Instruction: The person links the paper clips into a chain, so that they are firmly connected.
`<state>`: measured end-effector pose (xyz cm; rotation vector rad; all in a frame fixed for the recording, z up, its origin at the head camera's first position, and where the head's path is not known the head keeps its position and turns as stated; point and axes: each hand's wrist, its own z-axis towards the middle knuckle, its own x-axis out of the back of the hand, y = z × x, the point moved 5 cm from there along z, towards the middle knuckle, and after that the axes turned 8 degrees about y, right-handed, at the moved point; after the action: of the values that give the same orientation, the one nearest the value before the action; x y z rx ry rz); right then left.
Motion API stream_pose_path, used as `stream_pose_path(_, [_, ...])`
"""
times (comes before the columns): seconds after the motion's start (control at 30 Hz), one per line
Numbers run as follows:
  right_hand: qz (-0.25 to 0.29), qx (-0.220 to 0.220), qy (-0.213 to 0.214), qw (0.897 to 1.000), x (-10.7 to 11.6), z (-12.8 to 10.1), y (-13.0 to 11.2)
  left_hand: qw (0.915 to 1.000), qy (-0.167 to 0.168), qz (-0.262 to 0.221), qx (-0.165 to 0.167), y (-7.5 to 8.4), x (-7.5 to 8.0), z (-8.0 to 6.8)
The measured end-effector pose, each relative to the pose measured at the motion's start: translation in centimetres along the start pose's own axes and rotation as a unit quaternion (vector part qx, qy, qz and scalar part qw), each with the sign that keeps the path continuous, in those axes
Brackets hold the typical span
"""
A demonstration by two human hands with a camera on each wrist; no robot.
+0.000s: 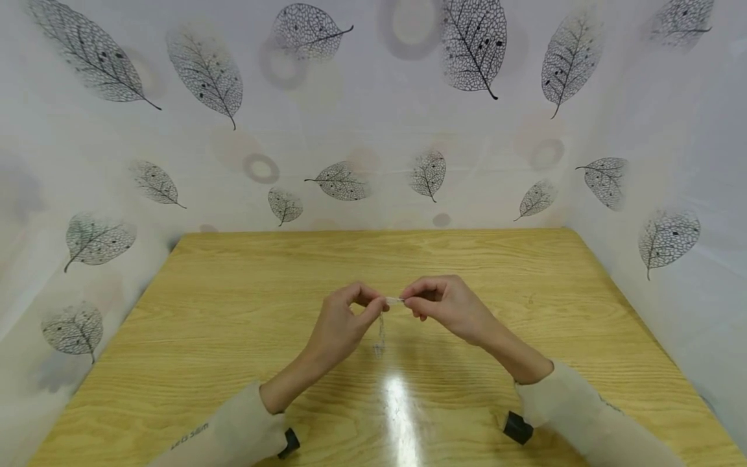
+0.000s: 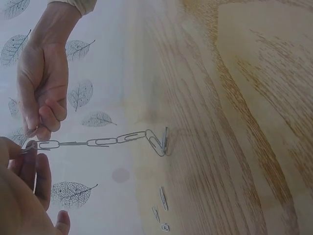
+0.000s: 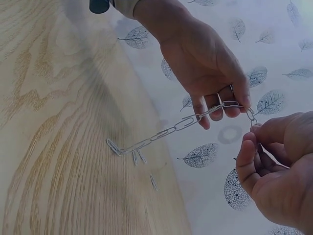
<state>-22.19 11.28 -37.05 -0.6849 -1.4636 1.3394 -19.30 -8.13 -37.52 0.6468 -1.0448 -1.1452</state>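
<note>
Both hands meet above the middle of the tabletop (image 1: 233, 305), well in from every edge. My left hand (image 1: 344, 321) pinches the top of a paper clip chain (image 2: 105, 141) between thumb and fingertips. My right hand (image 1: 449, 305) pinches a single clip (image 1: 395, 300) at that same end, the two hands almost touching. From there I see the chain hang down until its lowest clip rests on the wood. Three loose clips (image 2: 163, 198) lie on the tabletop just beside the chain's lower end.
</note>
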Motion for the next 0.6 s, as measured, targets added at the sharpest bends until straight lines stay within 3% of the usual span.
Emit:
stream_pose_path(0.17, [0.035, 0.012, 0.009, 0.999, 0.25, -0.01, -0.22, 0.9994, -0.006, -0.007, 0.032, -0.19, -0.05, -0.16])
stream_pose_path(0.6, [0.068, 0.014, 0.014, 0.998, 0.43, -0.10, -0.64, 0.9968, -0.044, -0.011, 0.065, -0.64, -0.53, -0.21])
